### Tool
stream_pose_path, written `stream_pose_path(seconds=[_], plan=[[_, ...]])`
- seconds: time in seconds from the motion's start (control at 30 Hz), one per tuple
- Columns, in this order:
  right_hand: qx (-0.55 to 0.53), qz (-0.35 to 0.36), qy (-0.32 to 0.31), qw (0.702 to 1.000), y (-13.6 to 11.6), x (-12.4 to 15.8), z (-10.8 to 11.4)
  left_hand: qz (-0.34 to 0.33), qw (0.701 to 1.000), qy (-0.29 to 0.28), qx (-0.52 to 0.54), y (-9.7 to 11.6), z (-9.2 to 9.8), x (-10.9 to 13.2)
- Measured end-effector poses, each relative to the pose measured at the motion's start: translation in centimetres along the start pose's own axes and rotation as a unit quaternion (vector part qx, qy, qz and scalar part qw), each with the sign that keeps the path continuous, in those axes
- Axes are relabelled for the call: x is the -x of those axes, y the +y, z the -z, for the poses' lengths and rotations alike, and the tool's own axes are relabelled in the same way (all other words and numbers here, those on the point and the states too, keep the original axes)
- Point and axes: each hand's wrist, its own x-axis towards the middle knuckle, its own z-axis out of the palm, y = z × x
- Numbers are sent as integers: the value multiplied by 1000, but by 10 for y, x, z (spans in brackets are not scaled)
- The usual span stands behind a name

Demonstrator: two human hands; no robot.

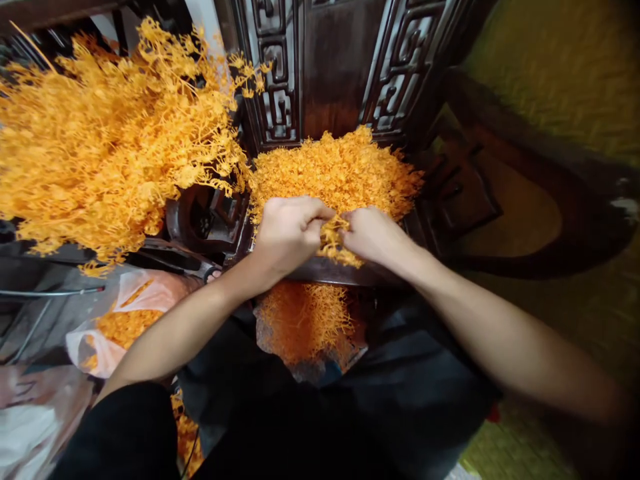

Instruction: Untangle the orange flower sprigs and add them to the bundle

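Note:
A small sprig of orange-yellow dried flowers (336,237) is between my two hands, over the front edge of a dark wooden seat (345,275). My left hand (293,230) is closed at the sprig's left side, thumb and forefinger pinched on it. On the other side my right hand (374,233) pinches the same sprig, its fingers curled and partly hidden. Right behind both hands a dense heap of short orange flower heads (335,167) covers the seat.
Long-stemmed orange flowers (115,140) form a big bunch at the left. Below them stands a pinkish plastic bag (145,293) holding orange pieces. More orange sprigs (310,320) lie in clear plastic between my legs. Behind the heap rises a carved chair back (333,67); a curved armrest (565,220) is at right.

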Motion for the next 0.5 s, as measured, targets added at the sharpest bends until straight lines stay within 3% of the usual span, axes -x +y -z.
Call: stream_pose_path(seconds=[0.07, 0.13, 0.23, 0.33, 0.43, 0.5], plan=[[-1, -60, -15, 998, 15, -9, 1, 23, 999, 38, 29, -2, 9, -6], [-76, -107, -51, 990, 26, -14, 3, 47, 996, 62, 47, -15, 11, -18], [-215, -109, -88, 966, 25, -14, 5, 20, 998, 55, -14, -39, 5, -38], [-245, -79, -124, 958, 14, -13, -1, -63, 989, -36, -125, -45, -4, -42], [-232, -64, -109, 964, 8, -16, -11, -172, 951, -174, -189, -33, -12, -32], [-250, -29, -101, 963, 7, -18, -15, -226, 924, -229, -207, -25, -18, -24]])
